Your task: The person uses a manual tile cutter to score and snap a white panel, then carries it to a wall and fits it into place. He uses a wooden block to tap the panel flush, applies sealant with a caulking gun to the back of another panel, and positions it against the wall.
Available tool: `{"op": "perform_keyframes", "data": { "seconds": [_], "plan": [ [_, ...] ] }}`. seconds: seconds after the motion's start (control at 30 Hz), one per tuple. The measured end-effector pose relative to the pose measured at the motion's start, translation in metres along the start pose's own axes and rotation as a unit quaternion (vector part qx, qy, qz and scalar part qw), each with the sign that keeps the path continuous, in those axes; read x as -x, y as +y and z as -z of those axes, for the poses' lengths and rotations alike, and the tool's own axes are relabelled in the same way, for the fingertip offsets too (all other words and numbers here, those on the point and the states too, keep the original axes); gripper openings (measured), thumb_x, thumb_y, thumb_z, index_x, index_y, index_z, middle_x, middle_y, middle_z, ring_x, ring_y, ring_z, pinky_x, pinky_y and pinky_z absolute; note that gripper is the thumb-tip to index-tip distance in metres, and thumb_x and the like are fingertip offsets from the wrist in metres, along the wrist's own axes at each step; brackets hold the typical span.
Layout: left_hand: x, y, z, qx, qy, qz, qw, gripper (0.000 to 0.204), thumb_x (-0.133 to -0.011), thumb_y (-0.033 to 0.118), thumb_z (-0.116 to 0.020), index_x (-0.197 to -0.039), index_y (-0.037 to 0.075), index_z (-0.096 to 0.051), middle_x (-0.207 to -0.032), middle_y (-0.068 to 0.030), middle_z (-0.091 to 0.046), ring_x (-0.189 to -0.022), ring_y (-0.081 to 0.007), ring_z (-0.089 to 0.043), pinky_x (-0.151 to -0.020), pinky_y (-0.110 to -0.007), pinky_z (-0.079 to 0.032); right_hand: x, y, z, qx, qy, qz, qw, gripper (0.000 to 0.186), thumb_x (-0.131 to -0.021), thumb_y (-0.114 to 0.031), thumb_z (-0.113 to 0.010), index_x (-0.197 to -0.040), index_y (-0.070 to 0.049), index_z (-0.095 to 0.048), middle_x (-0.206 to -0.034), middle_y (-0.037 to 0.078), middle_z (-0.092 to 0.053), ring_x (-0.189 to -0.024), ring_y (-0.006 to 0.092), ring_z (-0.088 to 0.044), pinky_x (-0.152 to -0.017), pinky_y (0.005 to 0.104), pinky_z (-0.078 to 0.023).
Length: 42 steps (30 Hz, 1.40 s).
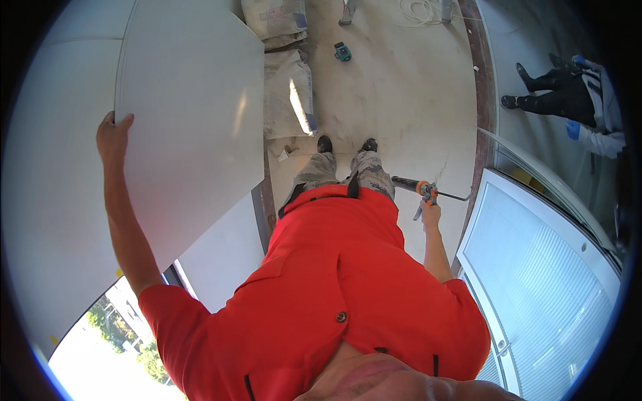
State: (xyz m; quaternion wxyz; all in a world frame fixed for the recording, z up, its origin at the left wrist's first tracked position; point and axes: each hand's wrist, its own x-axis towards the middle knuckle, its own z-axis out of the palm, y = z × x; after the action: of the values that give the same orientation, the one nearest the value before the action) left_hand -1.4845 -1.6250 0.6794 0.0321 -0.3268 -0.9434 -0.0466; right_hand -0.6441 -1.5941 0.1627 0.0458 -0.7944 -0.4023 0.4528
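Note:
A large flat white panel (194,100) stands at my left. My left hand (114,139) grips its outer edge, the thumb on the near face and the fingers partly hidden. Down by my right thigh, my right hand (431,212) is closed round the handle of a caulking gun (406,182). The gun has a dark barrel, orange and grey fittings and a bent rod at its back end. Its barrel points toward my legs, apart from the panel.
Stacked sacks (287,93) lie beside the panel, and a small teal tool (342,51) sits on the floor ahead. A coiled pale cable (421,12) lies farther off. At right stand a white-framed glazed door (542,247) and another person (568,93) in blue gloves.

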Motion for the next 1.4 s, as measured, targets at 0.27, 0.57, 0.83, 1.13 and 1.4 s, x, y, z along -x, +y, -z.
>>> {"op": "perform_keyframes", "data": {
  "seconds": [0.27,0.57,0.83,1.13,1.4],
  "plan": [
    [-0.068,0.082,0.044,0.065,-0.114,-0.169,0.977,0.049,-0.101,0.024,-0.071,-0.136,-0.010,-0.066,-0.121,-0.0181,-0.075,-0.109,-0.0278,-0.070,-0.103,-0.040,-0.052,-0.007,0.019,-0.045,0.042,0.061,-0.049,0.996,0.036,-0.088,-0.033,-0.076,-0.103,-0.001,-0.080,-0.090,0.023,-0.078,-0.089,0.0408,-0.078,-0.078,0.0510,-0.058],
    [-0.072,0.290,-0.010,0.152,-0.192,-0.332,0.911,0.009,-0.088,0.001,-0.064,-0.093,-0.006,-0.060,-0.079,-0.0085,-0.060,-0.074,-0.0182,-0.053,-0.074,-0.035,-0.048,-0.010,0.022,-0.105,-0.024,0.191,-0.153,0.969,0.038,-0.088,-0.033,-0.075,-0.108,-0.001,-0.078,-0.102,0.027,-0.078,-0.103,0.0447,-0.075,-0.091,0.0538,-0.059],
    [-0.152,0.473,-0.108,0.188,-0.255,-0.513,0.797,0.015,-0.097,0.007,-0.069,-0.103,-0.005,-0.064,-0.092,-0.0074,-0.067,-0.086,-0.0144,-0.053,-0.082,-0.032,-0.048,-0.072,-0.013,-0.213,-0.230,0.251,-0.315,0.886,0.041,-0.092,-0.040,-0.070,-0.099,0.000,-0.079,-0.086,0.021,-0.078,-0.087,0.0385,-0.078,-0.073,0.0520,-0.057],
    [-0.132,0.760,-0.227,0.110,-0.273,-0.676,0.676,0.024,-0.099,0.018,-0.075,-0.109,-0.003,-0.070,-0.096,-0.0072,-0.072,-0.087,-0.0163,-0.060,-0.084,-0.033,-0.051,-0.096,-0.102,-0.245,-0.382,0.348,-0.433,0.738,0.042,-0.087,-0.034,-0.076,-0.115,-0.003,-0.079,-0.105,0.025,-0.078,-0.105,0.0415,-0.075,-0.092,0.0496,-0.057],
    [-0.056,0.946,-0.281,0.114,-0.181,-0.813,0.541,0.031,-0.096,0.028,-0.078,-0.116,0.004,-0.074,-0.101,-0.0207,-0.076,-0.088,-0.0323,-0.072,-0.082,-0.040,-0.054,-0.069,-0.134,-0.235,-0.368,0.354,-0.539,0.670,0.051,-0.084,-0.039,-0.075,-0.117,-0.001,-0.079,-0.115,0.028,-0.078,-0.115,0.0436,-0.073,-0.099,0.0507,-0.055]
  ]
}}
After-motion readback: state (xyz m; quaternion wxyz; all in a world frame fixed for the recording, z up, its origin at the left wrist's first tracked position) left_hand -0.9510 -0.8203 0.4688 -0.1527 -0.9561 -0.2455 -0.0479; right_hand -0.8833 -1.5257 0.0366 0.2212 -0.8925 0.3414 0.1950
